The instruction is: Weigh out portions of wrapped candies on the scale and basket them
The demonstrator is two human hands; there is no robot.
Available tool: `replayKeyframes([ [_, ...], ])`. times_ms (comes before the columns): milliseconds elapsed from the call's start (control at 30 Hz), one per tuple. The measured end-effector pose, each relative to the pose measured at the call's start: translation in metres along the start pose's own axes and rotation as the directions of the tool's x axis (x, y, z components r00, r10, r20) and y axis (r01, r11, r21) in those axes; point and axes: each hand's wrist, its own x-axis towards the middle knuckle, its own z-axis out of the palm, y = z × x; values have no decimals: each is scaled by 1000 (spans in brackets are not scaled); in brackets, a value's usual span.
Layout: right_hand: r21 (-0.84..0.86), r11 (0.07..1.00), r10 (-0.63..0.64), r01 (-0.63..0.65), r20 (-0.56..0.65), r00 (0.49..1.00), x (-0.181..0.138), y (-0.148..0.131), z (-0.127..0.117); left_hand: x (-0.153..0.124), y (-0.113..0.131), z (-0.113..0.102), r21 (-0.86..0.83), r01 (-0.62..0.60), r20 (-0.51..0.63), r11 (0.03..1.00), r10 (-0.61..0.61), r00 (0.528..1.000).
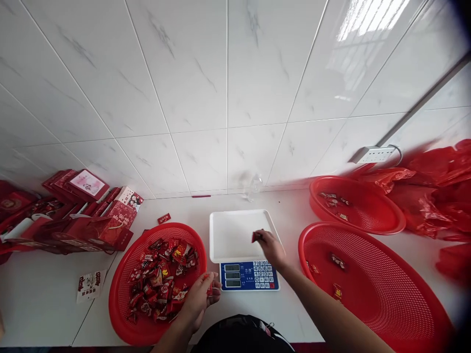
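Wrapped sweets (156,279) in red, dark brown and gold lie heaped in the left basket (118,284), seen in the head view; pale lettering shows on many wrappers, too small to read. One small dark-red sweet (254,237) is pinched between the thumb and fingers of the right hand (274,250), above the white pan (232,233) of a scale. Curled at the left basket's right edge, the left hand (198,296) grips a red piece (209,290), probably another sweet, though the fingers cover most of it.

On the scale's blue panel (247,284), two white Chinese characters, 志准, stand between the displays (232,275) and the keypad (262,274). Three grey displays are stacked at the left, their figures too dim to read; white keys carry the digits, and a red key sits at the lower right corner.

To the right, the large front basket (390,294) contains a few scattered sweets, and the rear basket (368,213) a small cluster. Beyond them are red plastic bags (430,191).

At far left, red gift boxes (105,230) bear pale print, one with a pink picture panel. Nearby lie a white card (90,286) with dark lettering and a small red packet (164,218) with white characters.
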Motion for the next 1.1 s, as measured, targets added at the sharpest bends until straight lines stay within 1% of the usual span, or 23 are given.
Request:
replayKeyframes([
  [67, 111, 990, 101, -83, -161, 982, -18, 20, -28, 4, 3, 7, -21, 10, 24, 1000, -9, 1000],
  [100, 124, 985, 146, -122, -203, 968, -29, 31, -42, 7, 5, 11, -32, 15, 35, 999, -14, 999],
  [167, 108, 960, 279, -259, -278, 919, -50, 55, -66, 17, 10, 22, -50, 12, 68, 999, -8, 998],
  [233, 51, 920, 383, -388, -317, 868, -70, 78, -82, 32, 18, 37, -50, -16, 114, 999, 21, 993],
  [300, 19, 887, 440, -462, -342, 830, -86, 98, -88, 51, 26, 54, 6, -74, 152, 997, 73, 986],
  [367, -8, 876, 448, -483, -362, 818, -95, 109, -88, 71, 35, 68, 157, -160, 149, 974, 137, 979],
  [467, -68, 874, 421, -481, -390, 819, -101, 108, -84, 91, 43, 75, 337, -276, 112, 900, 252, 961],
  [500, -82, 871, 417, -485, -397, 817, -101, 103, -83, 95, 44, 72, 392, -347, 109, 852, 331, 937],
  [533, -89, 869, 416, -487, -401, 816, -101, 98, -82, 98, 43, 66, 458, -436, 115, 774, 435, 893],
  [567, -90, 867, 418, -490, -404, 814, -100, 91, -82, 99, 41, 57, 543, -527, 130, 654, 554, 822],
  [600, -88, 868, 418, -490, -403, 814, -99, 84, -81, 100, 38, 46, 632, -589, 154, 504, 663, 732],
  [633, -86, 871, 414, -484, -402, 817, -98, 77, -81, 100, 35, 31, 711, -606, 177, 356, 743, 645],
  [667, -82, 878, 404, -471, -399, 823, -96, 71, -80, 100, 30, 14, 779, -578, 185, 244, 790, 584],
  [700, -79, 887, 392, -455, -393, 832, -93, 65, -79, 100, 26, -6, 841, -515, 176, 168, 814, 554],
  [733, -74, 896, 381, -438, -380, 843, -90, 60, -78, 99, 21, -28, 897, -423, 147, 128, 817, 558],
  [767, -65, 903, 375, -424, -361, 854, -87, 56, -76, 98, 16, -50, 945, -306, 94, 114, 802, 590],
  [800, -56, 909, 372, -413, -337, 865, -83, 52, -73, 96, 11, -73, 980, -164, 17, 113, 773, 634],
  [867, -43, 917, 369, -398, -293, 882, -75, 46, -67, 90, 2, -116, 982, 138, -191, 132, 660, 727],
  [900, -35, 923, 358, -383, -281, 890, -72, 43, -63, 87, -2, -133, 965, 239, -257, 109, 579, 774],
  [933, -24, 933, 340, -360, -276, 899, -68, 40, -60, 84, -6, -147, 965, 257, -245, 45, 501, 830],
  [1000, 10, 955, 287, -296, -275, 917, -64, 35, -53, 80, -10, -164, 965, 256, -210, -57, 416, 885],
  [1033, 27, 963, 266, -269, -274, 924, -62, 32, -50, 80, -11, -166, 963, 253, -200, -87, 391, 898],
  [1100, 44, 970, 241, -238, -254, 937, -61, 28, -45, 82, -8, -164, 954, 280, -224, -107, 369, 902],
])
